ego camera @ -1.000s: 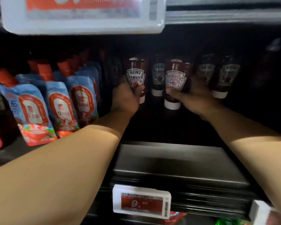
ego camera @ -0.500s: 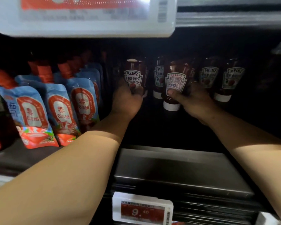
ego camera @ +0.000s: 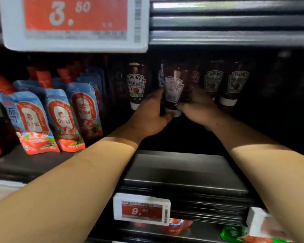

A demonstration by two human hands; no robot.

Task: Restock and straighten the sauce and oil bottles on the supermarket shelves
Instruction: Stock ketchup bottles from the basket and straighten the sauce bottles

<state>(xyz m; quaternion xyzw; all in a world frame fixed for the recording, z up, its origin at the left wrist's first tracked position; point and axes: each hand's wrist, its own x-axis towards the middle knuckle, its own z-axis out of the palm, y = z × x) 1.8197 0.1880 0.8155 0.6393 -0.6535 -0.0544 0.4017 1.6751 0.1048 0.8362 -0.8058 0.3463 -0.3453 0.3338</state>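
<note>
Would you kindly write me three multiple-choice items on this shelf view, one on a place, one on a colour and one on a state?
1. Where do the blue pouches stand relative to the Heinz bottles?
A. to their left
B. to their right
C. on the shelf below

2. What colour is the field behind the "9" on the lower price tag?
A. green
B. red
C. yellow

3. What is the state of the turned bottle, the one with its back label forward?
A. lying flat on the shelf
B. standing untouched
C. held from both sides

Answers:
1. A: the pouches fill the left of the shelf, while the front-facing bottle and its row stand further right.
2. B: white digits sit on a red field.
3. C: the left hand and right hand each have a grip on it, low down near its white cap.
</note>
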